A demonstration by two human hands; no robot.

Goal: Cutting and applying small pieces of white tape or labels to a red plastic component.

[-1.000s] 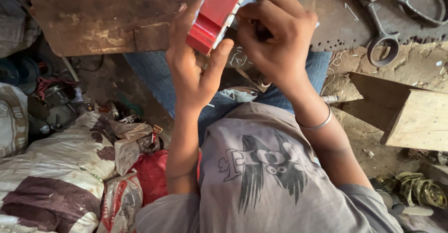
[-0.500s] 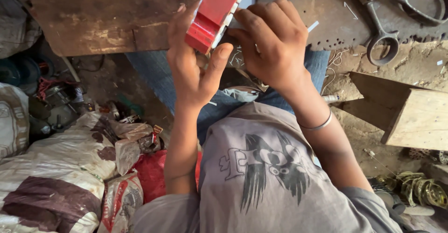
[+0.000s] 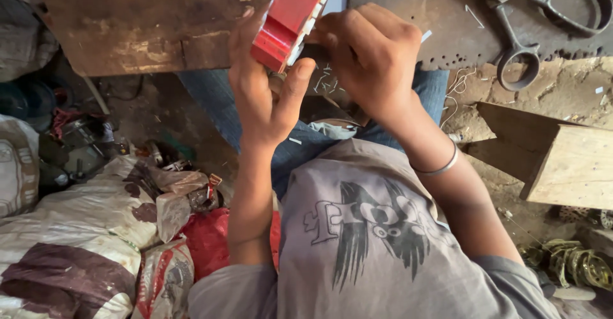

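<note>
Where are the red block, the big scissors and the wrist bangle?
red block (image 3: 290,19), head view, its red side face
big scissors (image 3: 520,57), head view, rim of the lower handle loop
wrist bangle (image 3: 440,167), head view, the metal band

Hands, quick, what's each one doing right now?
Left hand: closed around the red metal piece.
Right hand: curled shut against that piece; what it grips is hidden.

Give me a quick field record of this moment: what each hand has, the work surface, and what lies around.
left hand: grips the red and white box-shaped piece from the side, thumb up against its lower end
right hand: fingers curled at the piece's right edge; whether it grips cannot be told
wrist: thin metal bangle on the right arm
surface: worn dark wooden workbench
tools: large metal shears lying on the bench, upper right
right side: pale wooden block
left floor: stained sacks
</note>
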